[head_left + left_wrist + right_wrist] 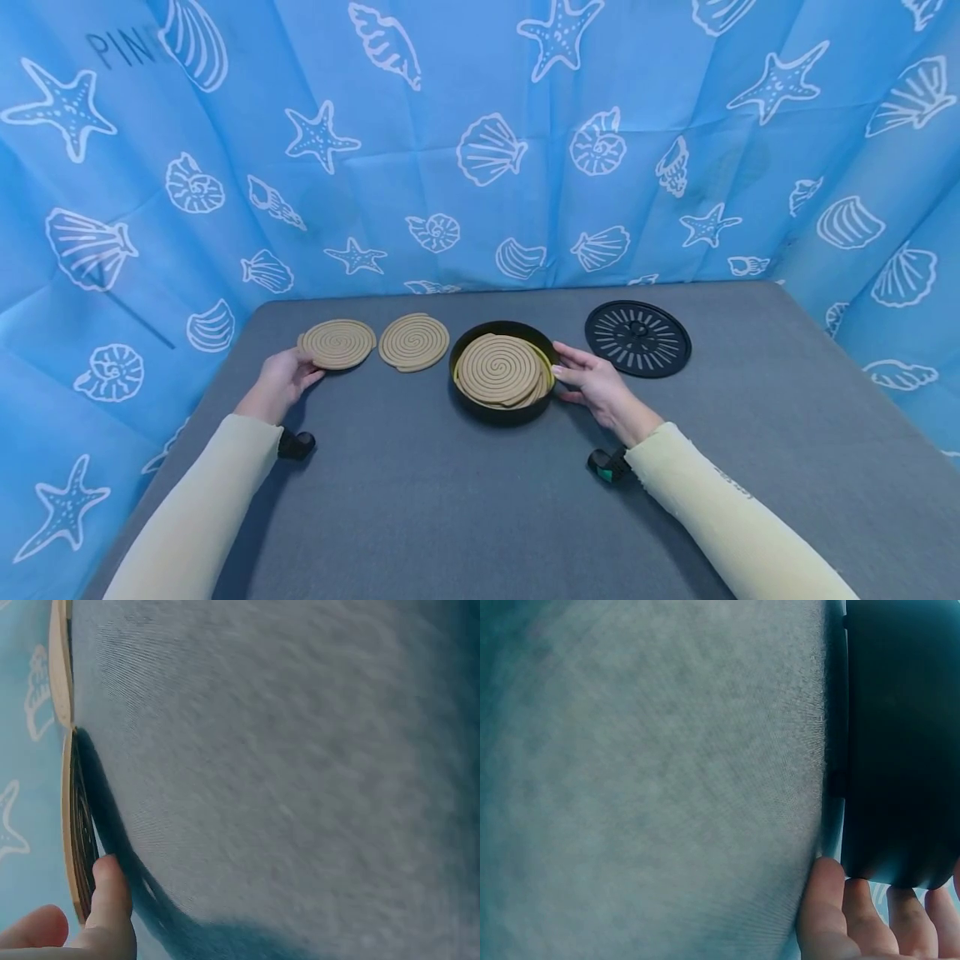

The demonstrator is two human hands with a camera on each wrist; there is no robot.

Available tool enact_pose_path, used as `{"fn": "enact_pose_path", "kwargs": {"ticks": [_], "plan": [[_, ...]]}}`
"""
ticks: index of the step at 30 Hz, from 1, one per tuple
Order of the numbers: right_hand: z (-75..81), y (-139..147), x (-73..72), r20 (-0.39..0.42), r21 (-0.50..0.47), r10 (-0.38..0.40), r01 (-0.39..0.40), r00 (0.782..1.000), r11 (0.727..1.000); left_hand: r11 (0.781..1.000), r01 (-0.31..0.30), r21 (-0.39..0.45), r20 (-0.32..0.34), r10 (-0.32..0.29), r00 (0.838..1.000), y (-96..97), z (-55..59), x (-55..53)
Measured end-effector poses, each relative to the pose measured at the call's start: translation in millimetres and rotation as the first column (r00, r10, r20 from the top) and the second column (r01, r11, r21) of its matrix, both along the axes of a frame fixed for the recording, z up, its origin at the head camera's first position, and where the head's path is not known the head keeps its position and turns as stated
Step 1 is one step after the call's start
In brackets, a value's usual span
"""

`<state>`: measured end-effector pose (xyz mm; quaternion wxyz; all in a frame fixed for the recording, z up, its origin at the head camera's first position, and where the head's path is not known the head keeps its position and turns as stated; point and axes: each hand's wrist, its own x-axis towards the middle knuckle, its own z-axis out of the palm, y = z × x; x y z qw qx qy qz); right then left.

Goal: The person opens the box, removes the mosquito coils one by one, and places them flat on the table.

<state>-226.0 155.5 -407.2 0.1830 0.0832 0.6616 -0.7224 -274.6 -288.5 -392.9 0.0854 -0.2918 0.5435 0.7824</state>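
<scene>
My left hand pinches the near left edge of a beige spiral mosquito coil. In the left wrist view that coil shows edge-on, tilted over its shadow, with a finger under it. A second mosquito coil lies just to its right. Farther right, a round black mosquito coil tin contains several stacked coils and a yellow strip along its inner wall. My right hand holds the tin's right side, thumb at the rim; in the right wrist view its fingers meet the dark wall.
A black slotted round lid lies behind and to the right of the right hand. Grey cloth covers the table. A blue curtain with white shells and starfish hangs along the table's far edge.
</scene>
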Motion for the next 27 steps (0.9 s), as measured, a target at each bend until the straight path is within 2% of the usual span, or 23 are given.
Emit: {"fn": "enact_pose_path", "kwargs": {"ticks": [3,15,18,27], "plan": [[-0.1,0,0.3,0.001,-0.006,0.002,-0.002,1.0,1.0,0.999,0.011,-0.049,0.008,-0.011,1.0,-1.6,-0.3,1.4],[0.1,1,1.0,0.002,-0.018,0.007,-0.007,1.0,1.0,0.993,0.052,-0.11,-0.011,-0.053,0.999,-6.5,2.3,7.6],[0.0,1,0.8,-0.001,-0.013,0.002,-0.002,1.0,1.0,0.994,0.048,-0.099,-0.009,-0.049,0.999,-6.7,4.5,11.1],[-1.0,0,0.0,-0.005,-0.008,0.002,-0.002,1.0,1.0,0.999,0.054,0.003,-0.019,-0.054,0.998,-9.4,8.3,17.1]]}}
